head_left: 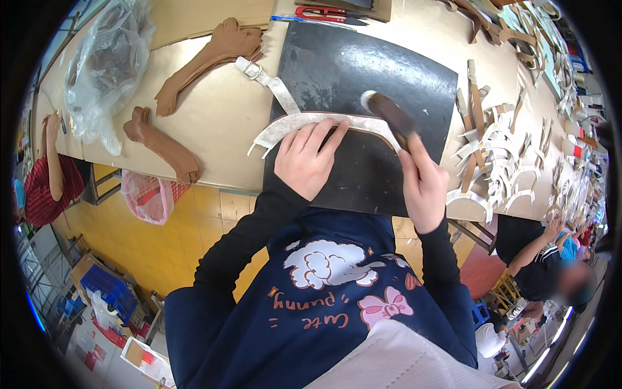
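A white leather shoe strap piece (295, 122) with a brown edge lies curved across a black work board (363, 58). Its narrow side strap, carrying a buckle (251, 70), reaches up to the left. My left hand (308, 155) rests on the curved band, fingers stretched out and pressing it down. In my right hand (424, 185) is a hammer (392, 115), gripped with closed fingers. The hammer's head is blurred and hangs over the band's right part; its handle is mostly hidden by the hand.
Stacked brown leather pieces (210, 58) and a smaller brown stack (162, 144) lie left, near a clear plastic bag (107, 65). White and brown straps (499, 149) crowd the right. Red-handled snips (324, 13) lie beyond the board. Co-workers sit at both sides.
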